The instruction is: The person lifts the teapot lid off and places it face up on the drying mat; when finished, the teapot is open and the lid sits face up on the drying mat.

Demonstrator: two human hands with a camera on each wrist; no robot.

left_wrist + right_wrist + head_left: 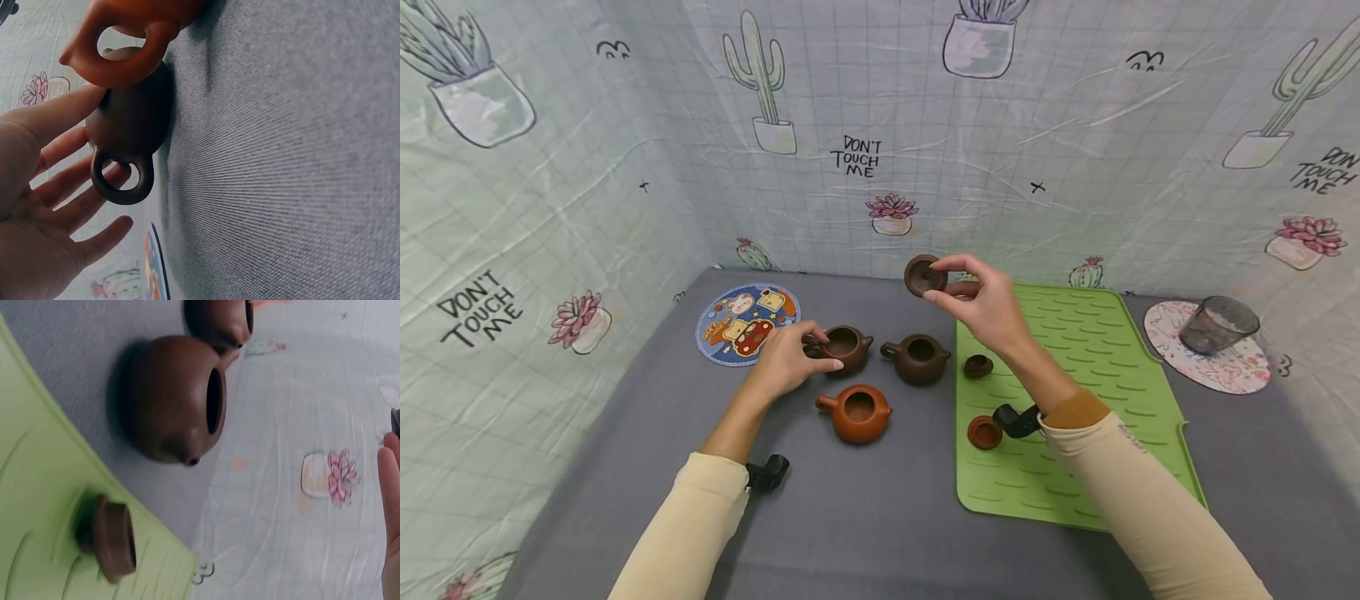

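My left hand (784,360) holds the left brown teapot (852,357) by its body, thumb at the near side and fingers at the far side. In the left wrist view that teapot (128,122) stands on the cloth, its ring handle between my spread fingers. Raised above the table, my right hand (983,302) pinches a round brown lid (916,275) by its edge, hollow underside showing. Another lidless brown teapot (916,371) stands to the right, and an orange-brown teapot (859,432), also without a lid, sits nearer me.
On the green mat (1075,492) lie a small brown lid (978,367) and an orange-brown lid (984,433). A dark clear cup (1217,325) stands on a patterned round coaster (1240,375) at right. A blue cartoon mat (718,333) lies back left. Printed cloth surrounds the table.
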